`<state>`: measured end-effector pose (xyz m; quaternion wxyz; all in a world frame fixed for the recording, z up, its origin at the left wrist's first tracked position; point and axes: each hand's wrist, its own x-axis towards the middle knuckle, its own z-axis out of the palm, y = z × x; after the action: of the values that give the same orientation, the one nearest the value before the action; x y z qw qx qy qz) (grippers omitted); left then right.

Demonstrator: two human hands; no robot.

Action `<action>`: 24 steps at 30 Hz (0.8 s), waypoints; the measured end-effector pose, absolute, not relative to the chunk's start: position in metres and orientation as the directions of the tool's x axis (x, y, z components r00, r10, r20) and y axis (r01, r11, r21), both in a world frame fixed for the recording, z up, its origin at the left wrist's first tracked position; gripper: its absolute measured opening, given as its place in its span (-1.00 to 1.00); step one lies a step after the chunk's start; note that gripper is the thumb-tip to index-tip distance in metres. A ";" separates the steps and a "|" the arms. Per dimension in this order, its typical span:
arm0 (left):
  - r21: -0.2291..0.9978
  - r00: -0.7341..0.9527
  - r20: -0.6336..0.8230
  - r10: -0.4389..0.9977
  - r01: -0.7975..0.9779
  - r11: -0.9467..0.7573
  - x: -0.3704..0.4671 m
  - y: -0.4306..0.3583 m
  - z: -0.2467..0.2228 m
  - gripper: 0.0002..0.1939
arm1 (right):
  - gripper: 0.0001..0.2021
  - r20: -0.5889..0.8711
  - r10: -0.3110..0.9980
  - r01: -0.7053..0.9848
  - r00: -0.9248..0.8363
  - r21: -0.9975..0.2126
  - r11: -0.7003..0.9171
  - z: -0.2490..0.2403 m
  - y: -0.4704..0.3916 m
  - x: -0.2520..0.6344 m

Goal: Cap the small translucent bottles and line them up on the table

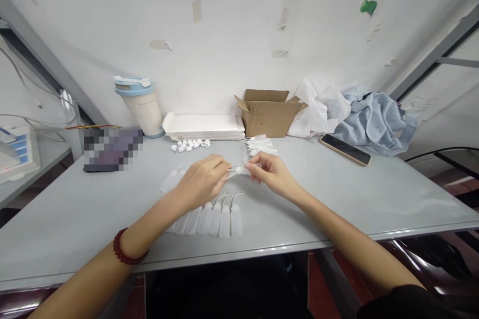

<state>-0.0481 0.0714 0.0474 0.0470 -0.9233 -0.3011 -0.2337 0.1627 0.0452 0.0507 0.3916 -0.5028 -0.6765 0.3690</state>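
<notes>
Near the middle of the grey table, my left hand [204, 179] pinches a thin part at the tip of a small white bottle [241, 170]. The body of that bottle is gripped by my right hand [271, 173], whose fingers partly hide it. Below my hands lies a row of translucent bottles [215, 219] with thin curved tubes at their tops. More bottles [170, 180] are partly covered by my left hand. Another group of bottles [262, 144] rests just in front of the cardboard box. Small white caps [190, 145] are piled beyond my left hand.
Along the wall stand a blue-lidded tumbler [142, 107], a stack of white sheets [204, 127], a cardboard box [269, 117], a white plastic bag [318, 109] and blue cloth [374, 122]. A phone [345, 149] lies at right, a dark blurred item [112, 149] at left.
</notes>
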 end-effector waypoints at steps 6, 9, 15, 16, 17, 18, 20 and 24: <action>0.130 0.537 0.376 0.755 0.776 -0.617 -0.087 0.117 0.041 -0.63 | -0.85 0.355 0.918 0.775 -0.176 -0.525 0.351 0.042 0.056 0.174; 0.148 0.493 0.339 0.801 0.813 -0.563 -0.100 0.134 0.035 -0.60 | -0.87 0.292 0.937 0.891 -0.190 -0.349 0.290 0.040 0.057 0.174; 0.135 0.433 0.308 0.847 0.861 -0.490 -0.116 0.150 0.031 -0.59 | -0.92 0.183 0.967 0.979 -0.177 -0.065 0.191 0.043 0.057 0.173; 0.130 0.414 0.307 0.857 0.874 -0.469 -0.121 0.152 0.031 -0.60 | -0.92 0.180 0.968 0.982 -0.177 -0.036 0.187 0.044 0.057 0.173; 0.124 0.396 0.305 0.866 0.885 -0.449 -0.126 0.155 0.032 -0.60 | -0.92 0.184 0.967 0.983 -0.178 -0.013 0.183 0.045 0.056 0.173; 0.119 0.379 0.304 0.874 0.895 -0.430 -0.131 0.157 0.032 -0.60 | -0.92 0.192 0.965 0.984 -0.177 0.006 0.179 0.045 0.056 0.173; 0.113 0.356 0.301 0.884 0.908 -0.404 -0.139 0.161 0.033 -0.60 | -0.92 0.215 0.960 0.984 -0.177 0.029 0.175 0.045 0.056 0.174; 0.113 0.385 0.295 0.875 0.895 -0.432 -0.140 0.165 0.031 -0.61 | -0.94 0.252 0.951 0.984 -0.177 0.040 0.172 0.045 0.056 0.174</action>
<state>-0.1403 0.1654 0.0306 0.0321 -0.8316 -0.5319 -0.1566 0.1740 0.0561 0.0448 0.0847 -0.6359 -0.7609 -0.0971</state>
